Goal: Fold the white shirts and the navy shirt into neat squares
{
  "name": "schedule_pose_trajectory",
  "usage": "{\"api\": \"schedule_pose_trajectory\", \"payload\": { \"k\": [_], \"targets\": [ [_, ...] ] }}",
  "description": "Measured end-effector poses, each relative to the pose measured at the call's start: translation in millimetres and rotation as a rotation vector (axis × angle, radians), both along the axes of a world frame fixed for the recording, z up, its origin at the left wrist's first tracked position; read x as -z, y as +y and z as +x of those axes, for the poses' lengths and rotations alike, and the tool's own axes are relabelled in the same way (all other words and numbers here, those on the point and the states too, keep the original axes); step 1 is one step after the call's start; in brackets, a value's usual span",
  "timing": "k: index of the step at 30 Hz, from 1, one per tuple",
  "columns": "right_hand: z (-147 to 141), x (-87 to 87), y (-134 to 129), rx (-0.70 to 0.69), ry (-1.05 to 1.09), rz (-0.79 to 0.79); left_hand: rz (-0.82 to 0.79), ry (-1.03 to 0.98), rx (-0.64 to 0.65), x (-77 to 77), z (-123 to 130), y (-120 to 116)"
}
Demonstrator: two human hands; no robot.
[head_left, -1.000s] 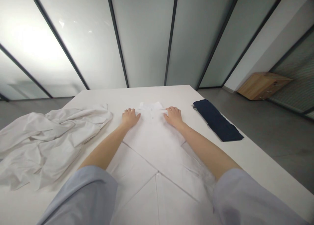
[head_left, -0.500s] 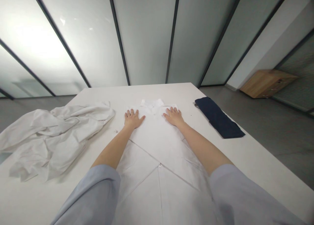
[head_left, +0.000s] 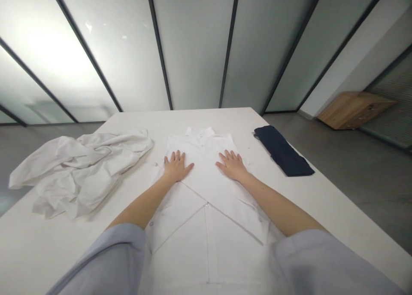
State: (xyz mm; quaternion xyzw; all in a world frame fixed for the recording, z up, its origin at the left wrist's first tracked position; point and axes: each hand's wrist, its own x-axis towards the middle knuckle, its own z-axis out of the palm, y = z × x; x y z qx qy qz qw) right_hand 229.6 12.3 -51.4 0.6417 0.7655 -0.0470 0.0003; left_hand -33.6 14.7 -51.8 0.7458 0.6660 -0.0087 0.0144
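Note:
A white shirt (head_left: 206, 166) lies spread out with its collar at the far end and buttons down the middle. Its sleeves are folded inward over the body and cross near the centre. My left hand (head_left: 177, 166) rests flat on the left side of the chest, fingers spread. On the right side of the chest lies my right hand (head_left: 232, 164), also flat with fingers apart. Neither hand grips anything.
A crumpled white cloth (head_left: 83, 170) lies on the left of the white table (head_left: 334, 226). A folded dark blue cloth (head_left: 283, 151) is near the right edge. Beyond stand frosted glass panels and, on the floor at right, a wooden cabinet (head_left: 350, 110).
Both hands have slid down the shirt towards me, leaving its shoulders uncovered. The view has shifted slightly, and more of the shirt's lower part shows.

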Motion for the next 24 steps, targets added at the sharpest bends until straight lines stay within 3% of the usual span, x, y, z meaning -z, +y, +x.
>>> {"api": "schedule_pose_trajectory", "payload": {
  "k": [10,24],
  "targets": [
    [-3.6,-8.3,29.7,-0.016,-0.002,0.035,0.021,0.010,0.015,-10.1,1.2,28.3],
    [-4.4,-2.9,0.9,-0.021,-0.019,-0.026,-0.015,0.018,0.011,0.1,-3.6,-2.8]
  ]
}}
